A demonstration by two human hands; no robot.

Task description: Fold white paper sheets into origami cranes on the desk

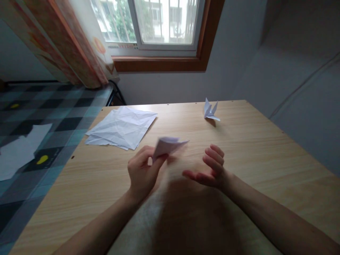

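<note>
My left hand (145, 170) pinches a folded piece of white paper (170, 144) between thumb and fingers, held up over the table. The paper is slightly blurred, and a thin point of it sticks out to the right. To the right of the paper, my right hand (209, 168) is apart from it and holds nothing. Its thumb stretches to the left and its fingers are loosely curled, with a gap between thumb and fingers. Beyond my right hand stands a small folded paper figure (210, 111) with upright points, near the table's far edge.
A stack of creased white paper sheets (124, 125) lies at the far left of the wooden table (265, 170). Left of the table is a checked cloth surface (61, 138) with white paper (23, 152) on it. A window (164, 24) and curtain (71, 42) are behind.
</note>
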